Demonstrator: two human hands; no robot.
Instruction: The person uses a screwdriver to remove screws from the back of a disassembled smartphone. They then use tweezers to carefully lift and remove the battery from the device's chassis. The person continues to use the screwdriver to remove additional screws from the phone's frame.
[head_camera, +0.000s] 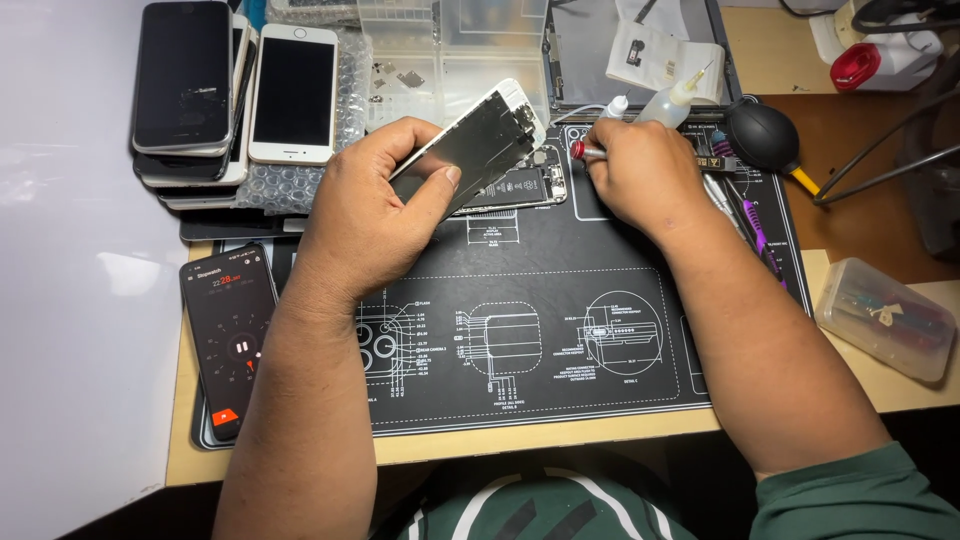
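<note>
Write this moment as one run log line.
left hand: lifts screen panel | right hand: screwdriver on opened phone | black mat

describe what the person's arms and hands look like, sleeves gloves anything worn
Both hands are bare: no gloves, rings or watch show on the left hand or the right hand. Both forearms are uncovered up to the elbow. A dark green sleeve covers the right upper arm, part of a green top with white stripes across the chest. The left arm's sleeve is out of view.

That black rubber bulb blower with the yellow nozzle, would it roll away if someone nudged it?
The black rubber bulb blower looks round, so it would probably roll. Its yellow nozzle would likely swing it round in an arc. It appears soft and hollow, so probably light and squashy.
</note>
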